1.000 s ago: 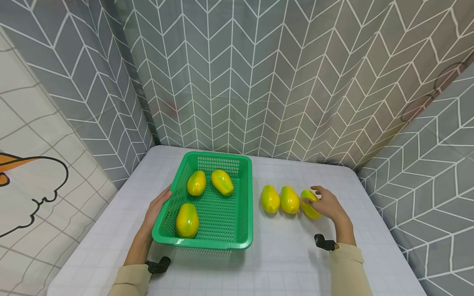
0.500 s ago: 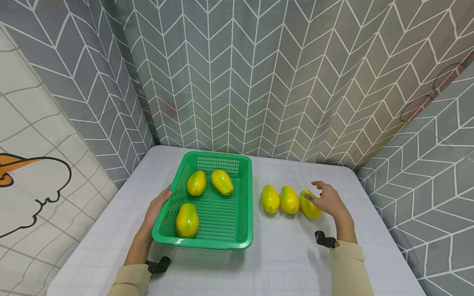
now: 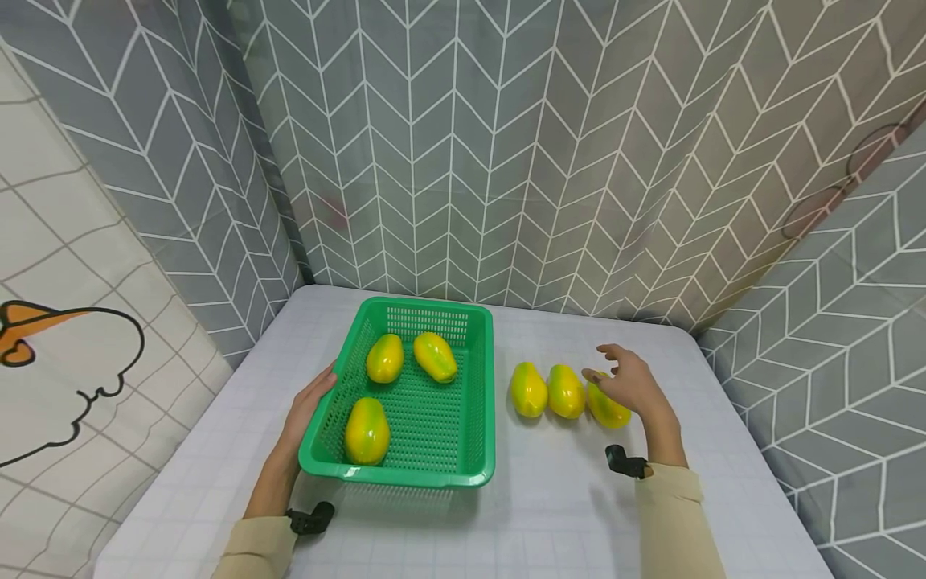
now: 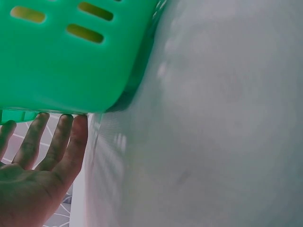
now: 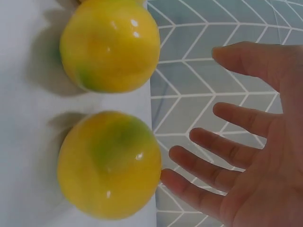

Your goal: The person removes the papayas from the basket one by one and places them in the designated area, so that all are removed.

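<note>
A green plastic basket [image 3: 405, 476] holds a large yellow-green papaya [image 3: 366, 432] at its near left and two smaller papayas [image 3: 385, 359] [image 3: 435, 357] farther back. My left hand [image 3: 305, 410] rests on the basket's left side; in the left wrist view its nearly straight fingers [image 4: 61, 142] touch the green wall. To the basket's right lie three papayas in a row: a left one [image 3: 529, 390], a middle one [image 3: 566, 392] and a right one [image 3: 608, 408]. Over the right one hovers my right hand [image 3: 631, 386], fingers spread, holding nothing and partly hiding that papaya.
The white table [image 3: 535, 515] carries the basket and fruit. Grey patterned curtains [image 3: 463, 161] stand behind and at the sides. A white cloth with a cartoon drawing [image 3: 72, 362] hangs at the left. Dark cameras [image 3: 311, 519] sit on both wrists.
My right hand has risen and shifted left over the right-hand papaya, its fingers spread. My left hand, the basket and the papayas stay in place.
</note>
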{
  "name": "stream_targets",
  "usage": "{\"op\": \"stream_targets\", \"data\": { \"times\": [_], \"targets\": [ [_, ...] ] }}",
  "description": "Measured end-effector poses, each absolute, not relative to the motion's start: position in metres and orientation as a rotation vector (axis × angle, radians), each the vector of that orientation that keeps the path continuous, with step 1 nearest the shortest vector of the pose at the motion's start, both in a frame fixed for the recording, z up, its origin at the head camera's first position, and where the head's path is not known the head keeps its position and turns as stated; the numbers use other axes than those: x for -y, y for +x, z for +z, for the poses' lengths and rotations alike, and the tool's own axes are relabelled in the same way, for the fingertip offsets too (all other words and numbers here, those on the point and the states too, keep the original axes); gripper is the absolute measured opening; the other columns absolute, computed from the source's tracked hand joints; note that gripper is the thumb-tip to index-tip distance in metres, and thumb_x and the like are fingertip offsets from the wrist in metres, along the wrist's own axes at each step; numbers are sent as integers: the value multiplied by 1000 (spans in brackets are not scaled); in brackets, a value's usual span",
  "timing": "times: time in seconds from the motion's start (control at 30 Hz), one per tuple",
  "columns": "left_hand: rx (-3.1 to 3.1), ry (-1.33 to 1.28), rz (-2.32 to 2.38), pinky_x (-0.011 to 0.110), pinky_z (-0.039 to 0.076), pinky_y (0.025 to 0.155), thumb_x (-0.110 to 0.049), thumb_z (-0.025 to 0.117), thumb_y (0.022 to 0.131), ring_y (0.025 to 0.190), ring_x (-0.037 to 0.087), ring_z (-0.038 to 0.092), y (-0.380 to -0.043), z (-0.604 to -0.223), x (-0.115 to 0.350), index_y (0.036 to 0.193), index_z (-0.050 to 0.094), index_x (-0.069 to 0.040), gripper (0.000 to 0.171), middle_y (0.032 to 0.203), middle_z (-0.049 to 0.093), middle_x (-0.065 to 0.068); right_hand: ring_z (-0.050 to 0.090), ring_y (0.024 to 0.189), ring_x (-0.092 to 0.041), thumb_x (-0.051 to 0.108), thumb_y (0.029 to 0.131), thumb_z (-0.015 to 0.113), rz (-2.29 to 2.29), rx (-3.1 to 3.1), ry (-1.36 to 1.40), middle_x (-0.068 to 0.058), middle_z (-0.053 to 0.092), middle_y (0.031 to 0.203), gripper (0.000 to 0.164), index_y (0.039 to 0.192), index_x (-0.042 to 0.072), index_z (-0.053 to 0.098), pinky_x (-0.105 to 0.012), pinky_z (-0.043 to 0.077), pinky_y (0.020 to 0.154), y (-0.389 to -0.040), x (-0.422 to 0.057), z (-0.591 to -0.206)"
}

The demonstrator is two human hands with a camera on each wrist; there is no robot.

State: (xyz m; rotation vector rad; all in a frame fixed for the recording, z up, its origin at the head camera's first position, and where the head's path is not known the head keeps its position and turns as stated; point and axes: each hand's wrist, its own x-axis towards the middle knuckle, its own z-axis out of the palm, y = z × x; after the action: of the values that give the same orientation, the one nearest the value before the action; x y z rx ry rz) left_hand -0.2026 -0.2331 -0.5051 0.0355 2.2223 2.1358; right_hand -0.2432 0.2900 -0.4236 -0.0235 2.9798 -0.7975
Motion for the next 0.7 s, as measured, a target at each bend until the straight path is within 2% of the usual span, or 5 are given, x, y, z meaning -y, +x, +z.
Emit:
{"op": "stream_targets", "data": {
  "times": [0.7],
  "targets": [
    [-2208,20,2144,5,47,99,-50,34,115,163,31,25,-203,-505,233,171,22,-18,65,179,22,4,54,139,-51,39,100,68,-912,-2938,-70,-31,49,157,73,159,3,42,-65,50,111,-250,-261,-419]
  ]
}}
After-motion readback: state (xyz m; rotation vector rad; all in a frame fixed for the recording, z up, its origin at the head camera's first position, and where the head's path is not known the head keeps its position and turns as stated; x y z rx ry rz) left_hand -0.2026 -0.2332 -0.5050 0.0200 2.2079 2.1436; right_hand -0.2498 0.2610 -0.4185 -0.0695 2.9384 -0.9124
